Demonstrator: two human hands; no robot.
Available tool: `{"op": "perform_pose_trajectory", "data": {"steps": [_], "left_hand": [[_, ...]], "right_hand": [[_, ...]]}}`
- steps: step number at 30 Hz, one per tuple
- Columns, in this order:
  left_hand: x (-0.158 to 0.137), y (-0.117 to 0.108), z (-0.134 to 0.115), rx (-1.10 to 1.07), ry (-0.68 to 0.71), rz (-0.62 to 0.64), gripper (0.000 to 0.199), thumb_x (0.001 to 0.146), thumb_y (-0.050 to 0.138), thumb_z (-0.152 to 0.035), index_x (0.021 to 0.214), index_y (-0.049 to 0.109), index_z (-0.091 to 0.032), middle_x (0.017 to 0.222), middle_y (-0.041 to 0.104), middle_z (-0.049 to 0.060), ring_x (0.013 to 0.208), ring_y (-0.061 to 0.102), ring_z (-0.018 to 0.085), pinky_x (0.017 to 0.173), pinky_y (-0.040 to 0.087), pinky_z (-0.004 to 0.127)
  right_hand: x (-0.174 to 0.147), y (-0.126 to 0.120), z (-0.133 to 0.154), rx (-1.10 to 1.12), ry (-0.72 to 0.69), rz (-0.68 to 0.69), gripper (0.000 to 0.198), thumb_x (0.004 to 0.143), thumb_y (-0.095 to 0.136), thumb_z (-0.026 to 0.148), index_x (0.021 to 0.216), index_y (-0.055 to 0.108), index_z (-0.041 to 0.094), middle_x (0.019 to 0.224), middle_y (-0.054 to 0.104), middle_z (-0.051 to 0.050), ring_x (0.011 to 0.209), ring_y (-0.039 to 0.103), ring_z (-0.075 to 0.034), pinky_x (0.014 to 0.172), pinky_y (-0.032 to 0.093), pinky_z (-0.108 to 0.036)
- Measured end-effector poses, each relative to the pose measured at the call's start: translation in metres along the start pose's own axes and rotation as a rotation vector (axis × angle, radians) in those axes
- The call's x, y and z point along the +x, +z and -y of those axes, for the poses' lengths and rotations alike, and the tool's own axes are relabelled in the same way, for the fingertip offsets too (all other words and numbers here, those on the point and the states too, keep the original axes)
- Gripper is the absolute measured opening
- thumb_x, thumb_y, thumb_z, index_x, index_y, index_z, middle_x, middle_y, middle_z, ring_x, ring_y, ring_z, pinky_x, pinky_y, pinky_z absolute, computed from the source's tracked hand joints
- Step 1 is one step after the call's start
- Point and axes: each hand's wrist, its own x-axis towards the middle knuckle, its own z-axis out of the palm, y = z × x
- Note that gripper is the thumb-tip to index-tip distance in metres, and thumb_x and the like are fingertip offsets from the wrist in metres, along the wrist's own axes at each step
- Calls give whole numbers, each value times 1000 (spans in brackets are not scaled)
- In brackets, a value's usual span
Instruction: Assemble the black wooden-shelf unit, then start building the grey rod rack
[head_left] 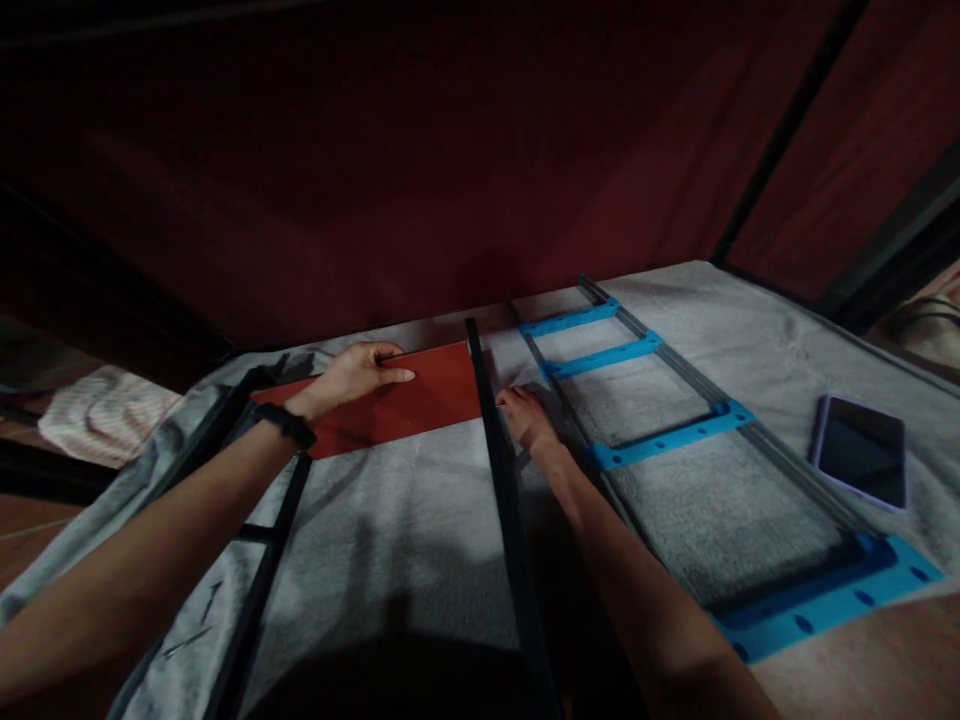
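Note:
My left hand [358,375], with a dark band on its wrist, is closed on the upper edge of an orange-red panel [427,400], thumb on its face. The panel's right end meets a long dark metal bar [501,500]. On the bar's other side is my right hand [527,415], its fingers drawn together close to the joint. Whatever lies between those fingers is too small and dark to make out. Another dark frame [274,560] with a crosspiece lies under the panel's left part.
At the right lies a ladder-like frame of grey rails with blue crosspieces [675,440]. A phone [861,450] rests beyond it on the grey cloth [765,340]. Small thin dark pieces [187,642] lie at lower left. A dark red panel [420,180] rises behind.

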Motion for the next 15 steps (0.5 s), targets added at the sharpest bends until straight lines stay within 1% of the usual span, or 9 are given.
{"op": "perform_pose_trajectory", "data": {"steps": [2, 4, 8, 12, 15], "left_hand": [[1, -1, 3, 37, 22, -18, 45, 68, 75, -56, 91, 65, -19, 71, 62, -2, 60, 51, 12, 55, 35, 25], [0, -3, 3, 77, 44, -38, 44, 67, 74, -57, 90, 67, -20, 69, 63, -2, 60, 53, 13, 55, 35, 25], [0, -6, -1, 132, 64, -64, 39, 69, 73, -56, 87, 68, -22, 64, 62, -3, 63, 55, 15, 56, 35, 24], [-1, -6, -2, 171, 50, -97, 37, 69, 74, -53, 89, 69, -22, 64, 64, -2, 67, 58, 17, 59, 35, 25], [-3, -6, -2, 230, 36, -115, 37, 70, 75, -54, 91, 70, -24, 67, 66, -1, 71, 59, 17, 62, 35, 25]], "right_hand": [[1, 1, 1, 0, 4, -5, 25, 95, 44, 8, 104, 65, 19, 107, 68, -5, 104, 59, -16, 91, 41, -26], [2, 1, 3, -1, 8, -5, 24, 97, 43, 10, 104, 64, 18, 107, 69, -6, 104, 60, -16, 89, 42, -27], [3, 0, 4, -14, 24, 10, 23, 94, 45, 9, 104, 63, 18, 108, 70, -10, 102, 61, -20, 89, 44, -30], [1, 0, 1, -22, 28, 22, 29, 90, 46, 9, 103, 66, 25, 107, 71, -8, 105, 63, -23, 93, 47, -34], [-2, 2, -1, -1, 27, -2, 34, 88, 45, 11, 101, 69, 32, 107, 70, -6, 110, 62, -25, 94, 49, -38]]}}
